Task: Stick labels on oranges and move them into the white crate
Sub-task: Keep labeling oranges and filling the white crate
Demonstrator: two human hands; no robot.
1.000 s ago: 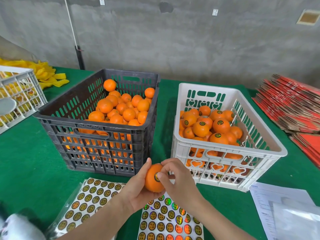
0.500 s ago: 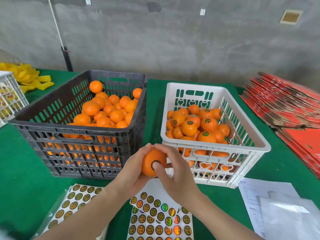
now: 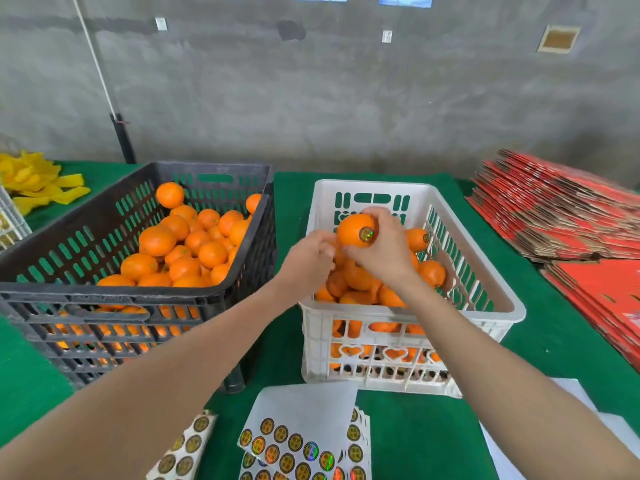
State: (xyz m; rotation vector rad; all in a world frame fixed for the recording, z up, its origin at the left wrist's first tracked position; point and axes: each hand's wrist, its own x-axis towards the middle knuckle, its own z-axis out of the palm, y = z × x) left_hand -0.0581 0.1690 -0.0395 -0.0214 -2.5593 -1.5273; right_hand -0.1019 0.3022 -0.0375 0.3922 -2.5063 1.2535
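Holding one orange (image 3: 351, 228) in the right grip (image 3: 386, 252), fingers and thumb curled around its far and right side, with the round label (image 3: 366, 234) turned toward the camera. Held above the heap of fruit inside the white crate (image 3: 374, 186), close to the far wall of that crate, which stands past the middle of the tabletop (image 3: 398, 445), nearer its far edge. Left grip (image 3: 306, 259) just beside the orange at its lower left, fingers loosely bent and holding nothing as far as can be seen. Hard to tell from this angle whether touching the peel or not.

Probably of moderate weight, easy for one hand. Firm, with a little give, so no need to squeeze hard. Peel likely waxy and a bit slippery: better to wrap around the widest part than to pinch at the top. Better also to keep fingertips off the fresh label, since rubbing may lift its edge. Should be lowered onto the heap, not dropped: risk of bruising, and of rolling down the round fruit. More oranges in the black crate (image 3: 138, 292) toward the left edge, and sticker sheets (image 3: 294, 441) at the near edge.
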